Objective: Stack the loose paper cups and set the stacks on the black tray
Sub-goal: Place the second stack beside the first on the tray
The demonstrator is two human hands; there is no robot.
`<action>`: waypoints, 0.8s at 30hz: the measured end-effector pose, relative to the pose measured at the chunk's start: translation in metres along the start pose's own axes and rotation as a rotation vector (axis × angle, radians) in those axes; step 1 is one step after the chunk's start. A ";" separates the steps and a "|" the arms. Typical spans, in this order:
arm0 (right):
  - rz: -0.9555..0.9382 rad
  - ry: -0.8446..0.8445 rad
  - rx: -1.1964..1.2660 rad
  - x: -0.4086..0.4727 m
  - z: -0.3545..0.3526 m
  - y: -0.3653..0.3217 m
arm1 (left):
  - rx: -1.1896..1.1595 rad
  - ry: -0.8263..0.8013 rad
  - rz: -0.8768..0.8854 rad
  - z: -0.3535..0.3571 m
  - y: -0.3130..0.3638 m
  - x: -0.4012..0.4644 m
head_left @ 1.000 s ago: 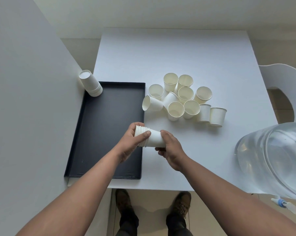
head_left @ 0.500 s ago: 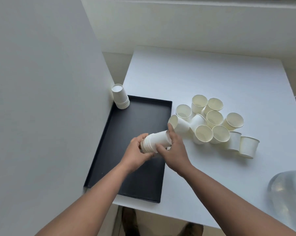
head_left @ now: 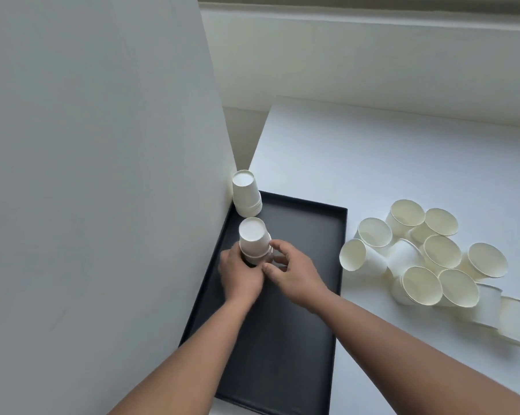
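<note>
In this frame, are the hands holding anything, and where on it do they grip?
Both hands hold one inverted stack of paper cups over the black tray. The left hand and right hand grip its lower, rim end.

A white table (head_left: 402, 163) is seen beside a grey wall panel; a black tray (head_left: 306, 265) is laid flat along its left edge, against the panel; a cluster of loose paper cups (head_left: 432, 265) is gathered on the bare tabletop just right of the tray, most set upright with mouths open, one tipped on its side nearest the tray, two inverted at the right.
</note>
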State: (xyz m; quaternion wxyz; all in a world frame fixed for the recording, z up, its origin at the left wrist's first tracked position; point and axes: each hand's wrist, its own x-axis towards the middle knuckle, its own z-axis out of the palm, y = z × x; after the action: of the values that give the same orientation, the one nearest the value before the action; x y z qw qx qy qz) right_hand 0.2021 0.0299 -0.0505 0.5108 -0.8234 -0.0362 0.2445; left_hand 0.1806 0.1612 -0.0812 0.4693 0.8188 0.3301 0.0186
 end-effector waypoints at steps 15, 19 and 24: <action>0.086 -0.240 0.237 0.053 0.027 -0.022 | -0.032 0.165 -0.143 0.004 0.002 0.044; 0.092 -0.223 0.232 0.046 0.020 -0.016 | -0.005 0.166 -0.145 0.008 0.000 0.041; 0.129 -0.107 0.157 0.012 0.002 0.001 | 0.002 0.130 -0.096 0.020 0.001 0.007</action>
State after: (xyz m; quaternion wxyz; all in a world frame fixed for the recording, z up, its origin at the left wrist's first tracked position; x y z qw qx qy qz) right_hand 0.2117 0.0343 -0.0562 0.5542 -0.7673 0.0092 0.3224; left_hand 0.1932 0.1494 -0.0935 0.4461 0.7998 0.3987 0.0492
